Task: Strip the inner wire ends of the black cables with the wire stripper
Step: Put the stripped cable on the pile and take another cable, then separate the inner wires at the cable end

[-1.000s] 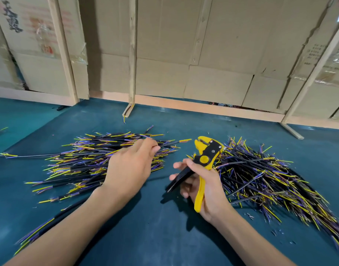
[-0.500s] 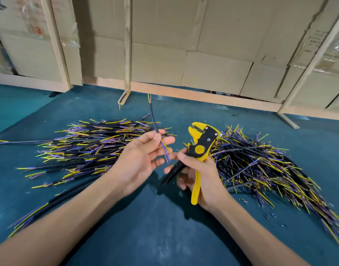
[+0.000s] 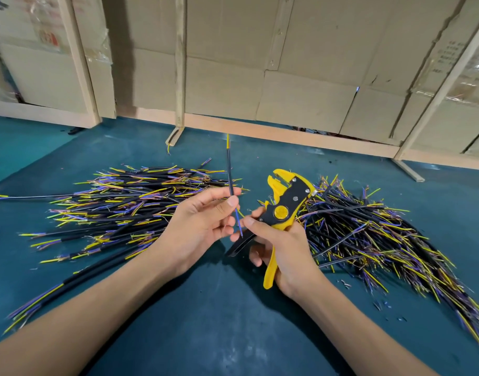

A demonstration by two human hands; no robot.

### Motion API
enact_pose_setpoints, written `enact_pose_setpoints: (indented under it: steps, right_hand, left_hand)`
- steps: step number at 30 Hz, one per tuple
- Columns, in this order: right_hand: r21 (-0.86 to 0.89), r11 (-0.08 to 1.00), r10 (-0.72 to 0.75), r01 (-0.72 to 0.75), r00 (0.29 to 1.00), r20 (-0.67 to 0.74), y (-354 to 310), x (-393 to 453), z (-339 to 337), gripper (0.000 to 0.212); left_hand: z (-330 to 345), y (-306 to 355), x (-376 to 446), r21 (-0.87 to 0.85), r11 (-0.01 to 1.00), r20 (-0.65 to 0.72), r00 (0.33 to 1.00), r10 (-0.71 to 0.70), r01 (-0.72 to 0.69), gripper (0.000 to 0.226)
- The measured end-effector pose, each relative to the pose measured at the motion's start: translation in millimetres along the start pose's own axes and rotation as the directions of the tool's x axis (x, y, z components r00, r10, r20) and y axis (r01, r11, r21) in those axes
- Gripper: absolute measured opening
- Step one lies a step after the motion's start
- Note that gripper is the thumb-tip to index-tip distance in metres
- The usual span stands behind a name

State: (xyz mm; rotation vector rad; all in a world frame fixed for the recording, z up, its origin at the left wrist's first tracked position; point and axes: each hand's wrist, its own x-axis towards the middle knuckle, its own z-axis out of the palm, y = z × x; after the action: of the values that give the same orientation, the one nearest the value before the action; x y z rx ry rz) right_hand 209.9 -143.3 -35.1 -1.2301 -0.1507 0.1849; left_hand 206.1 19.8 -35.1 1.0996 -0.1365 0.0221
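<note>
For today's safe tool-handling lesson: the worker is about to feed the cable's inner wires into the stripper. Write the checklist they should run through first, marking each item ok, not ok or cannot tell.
1. One cable taken from the pile: ok, the left hand pinches it upright.
2. Stripper in a firm grip: ok, the right hand holds the wire stripper by its handles.
3. Inner wires exposed at the lower end: ok, blue and yellow show.
4. Wires seated in the stripper head: not ok, they are below it, by the right fingertips.
5. Stripper head open: cannot tell.
</note>
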Motion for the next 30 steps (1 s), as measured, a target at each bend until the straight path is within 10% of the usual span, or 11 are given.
enact_pose_setpoints:
  steps: [10,20,30]
  right_hand:
    - [0.051,0.998,-0.015,0.021,0.994,-0.106,-1,3,-5,0.011]
    - [0.198,0.947,0.204,-0.253,0.949,0.238,-3,1,-9,0.026]
    - [0.167,0.968,0.11,-0.188,0.915,0.389,-1,-7,-2,0.04]
  left_hand:
    - [-7,9,0,0.116,0.986,0.042,0.991,-0.128,0.122,0.034]
    - [-11,20,3,-0.091,0.995,-0.006,0.999,-0.046,0.045,0.034]
    - [-10,30,1,-0.242,0.97,-0.122,0.992,-0.028,-0.003,0.028]
